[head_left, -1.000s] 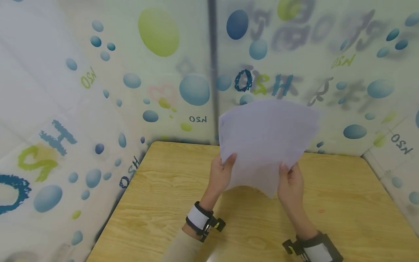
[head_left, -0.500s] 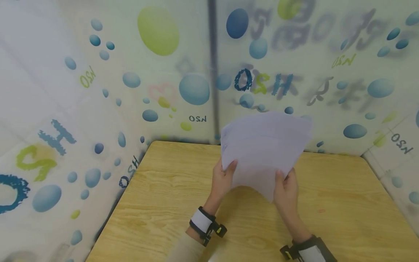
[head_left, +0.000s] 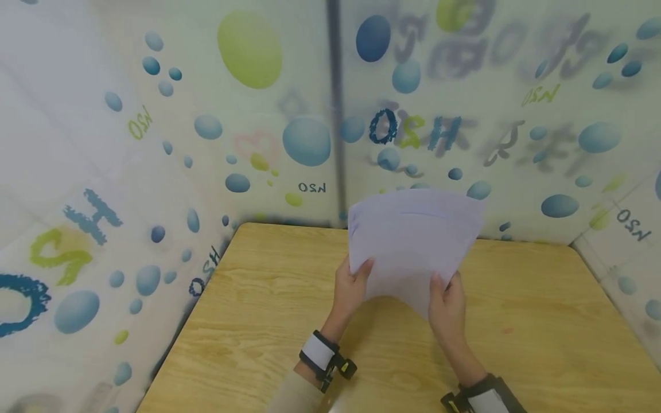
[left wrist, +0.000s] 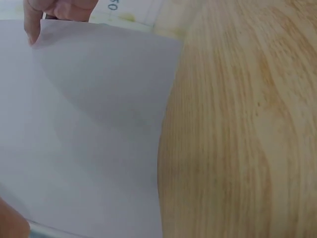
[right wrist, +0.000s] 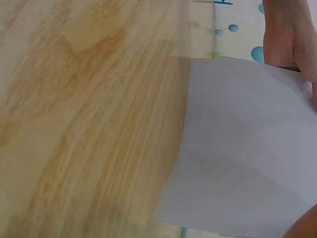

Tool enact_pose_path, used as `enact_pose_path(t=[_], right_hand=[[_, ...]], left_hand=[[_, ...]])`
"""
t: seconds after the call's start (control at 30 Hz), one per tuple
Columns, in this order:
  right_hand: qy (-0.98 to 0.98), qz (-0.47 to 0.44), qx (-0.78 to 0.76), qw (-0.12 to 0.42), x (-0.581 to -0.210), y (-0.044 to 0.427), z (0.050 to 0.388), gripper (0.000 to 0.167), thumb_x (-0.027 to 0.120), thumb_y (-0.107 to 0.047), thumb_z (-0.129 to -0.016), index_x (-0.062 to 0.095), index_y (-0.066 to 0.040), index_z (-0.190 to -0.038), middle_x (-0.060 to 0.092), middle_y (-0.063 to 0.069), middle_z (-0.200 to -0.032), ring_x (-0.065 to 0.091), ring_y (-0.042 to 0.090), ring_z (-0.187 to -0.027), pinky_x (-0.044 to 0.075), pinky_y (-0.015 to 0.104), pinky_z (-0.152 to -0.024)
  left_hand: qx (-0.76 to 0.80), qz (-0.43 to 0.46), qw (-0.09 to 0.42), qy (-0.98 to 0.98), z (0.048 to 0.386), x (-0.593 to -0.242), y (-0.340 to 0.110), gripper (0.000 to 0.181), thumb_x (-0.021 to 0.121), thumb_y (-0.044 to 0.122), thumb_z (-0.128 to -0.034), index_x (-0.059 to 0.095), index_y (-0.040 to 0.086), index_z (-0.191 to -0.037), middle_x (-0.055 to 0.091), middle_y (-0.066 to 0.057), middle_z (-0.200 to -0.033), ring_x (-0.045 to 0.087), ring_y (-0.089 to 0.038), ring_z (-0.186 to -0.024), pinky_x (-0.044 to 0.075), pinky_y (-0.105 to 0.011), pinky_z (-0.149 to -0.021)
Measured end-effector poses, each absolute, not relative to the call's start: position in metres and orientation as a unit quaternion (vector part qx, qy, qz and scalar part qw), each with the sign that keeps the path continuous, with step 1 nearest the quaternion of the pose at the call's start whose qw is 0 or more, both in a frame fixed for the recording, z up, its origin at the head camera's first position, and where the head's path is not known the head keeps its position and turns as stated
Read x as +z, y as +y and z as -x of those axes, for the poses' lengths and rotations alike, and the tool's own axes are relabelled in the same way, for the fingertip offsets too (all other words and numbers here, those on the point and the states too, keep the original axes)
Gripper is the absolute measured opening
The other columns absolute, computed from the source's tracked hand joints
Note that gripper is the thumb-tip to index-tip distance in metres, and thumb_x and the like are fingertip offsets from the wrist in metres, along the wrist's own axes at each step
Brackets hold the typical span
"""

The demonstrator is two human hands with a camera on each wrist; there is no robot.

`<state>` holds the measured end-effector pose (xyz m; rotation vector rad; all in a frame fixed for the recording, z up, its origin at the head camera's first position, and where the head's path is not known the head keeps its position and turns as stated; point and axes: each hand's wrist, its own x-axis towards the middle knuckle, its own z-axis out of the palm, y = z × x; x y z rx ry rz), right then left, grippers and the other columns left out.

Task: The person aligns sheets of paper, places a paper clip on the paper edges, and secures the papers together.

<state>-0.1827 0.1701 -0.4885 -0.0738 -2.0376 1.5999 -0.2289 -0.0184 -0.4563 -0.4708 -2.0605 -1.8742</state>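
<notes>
A stack of white paper sheets (head_left: 408, 246) is held up above the wooden table, its lower edge bowed. My left hand (head_left: 349, 289) grips its left side, thumb on the near face and fingers behind. On the opposite side my right hand (head_left: 447, 307) pinches the sheets in the same way. Several slightly offset edges show along the top of the stack. In the left wrist view the paper (left wrist: 99, 124) fills the left half, with the right hand (left wrist: 62, 9) at its far edge. The right wrist view shows the paper (right wrist: 242, 144) and the left hand (right wrist: 292, 42) beyond it.
The wooden table (head_left: 248, 321) stretches under both hands. Pale wall sheeting (head_left: 289, 103) printed with bubbles and letters encloses the table at the back and sides. Each wrist wears a strapped camera band, such as the left band (head_left: 318, 351).
Both hands have lowered the paper stack somewhat, and its top edge now stands lower against the wall. The right hand has shifted a little to the left, closer to the left hand.
</notes>
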Motion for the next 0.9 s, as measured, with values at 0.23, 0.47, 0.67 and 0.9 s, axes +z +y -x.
enact_pose_path(t=[0.23, 0.47, 0.67, 0.9], right_hand=[[-0.768, 0.037, 0.587, 0.255, -0.4933, 0.1686, 0.1794, 0.031, 0.044, -0.016, -0.104, 0.046, -0.001, -0.13, 0.059, 0.008, -0.121, 0.056, 0.017, -0.11, 0.045, 0.018, -0.084], [-0.766, 0.029, 0.593, 0.246, -0.4943, 0.1674, 0.1774, 0.03, 0.042, -0.012, -0.104, 0.045, 0.0, -0.132, 0.057, 0.011, -0.123, 0.056, 0.022, -0.112, 0.043, 0.014, -0.083], [-0.765, 0.038, 0.592, 0.251, -0.494, 0.168, 0.1784, 0.03, 0.041, -0.011, -0.104, 0.044, 0.001, -0.132, 0.057, 0.013, -0.123, 0.055, 0.024, -0.112, 0.042, 0.013, -0.082], [-0.756, 0.05, 0.593, 0.272, -0.49, 0.1705, 0.1802, 0.027, 0.044, -0.011, -0.103, 0.046, 0.002, -0.126, 0.058, 0.008, -0.12, 0.055, 0.015, -0.111, 0.043, 0.017, -0.085]], left_hand=[[-0.662, 0.147, 0.144, -0.721, 0.2263, -0.4629, -0.0214, 0.018, 0.061, 0.008, -0.096, 0.061, -0.004, -0.109, 0.067, -0.014, -0.106, 0.064, -0.024, -0.099, 0.049, -0.042, -0.088], [-0.664, 0.152, 0.142, -0.718, 0.2259, -0.4653, -0.0223, 0.018, 0.06, 0.009, -0.0967, 0.061, -0.005, -0.108, 0.067, -0.016, -0.106, 0.064, -0.025, -0.099, 0.049, -0.044, -0.087], [-0.667, 0.143, 0.129, -0.719, 0.2263, -0.4629, -0.0215, 0.019, 0.06, 0.012, -0.0972, 0.062, -0.004, -0.107, 0.068, -0.014, -0.105, 0.064, -0.022, -0.097, 0.049, -0.042, -0.087], [-0.669, 0.132, 0.136, -0.719, 0.2262, -0.4554, -0.0229, 0.02, 0.064, 0.014, -0.095, 0.061, -0.005, -0.103, 0.067, -0.012, -0.098, 0.064, -0.017, -0.09, 0.051, -0.036, -0.08]])
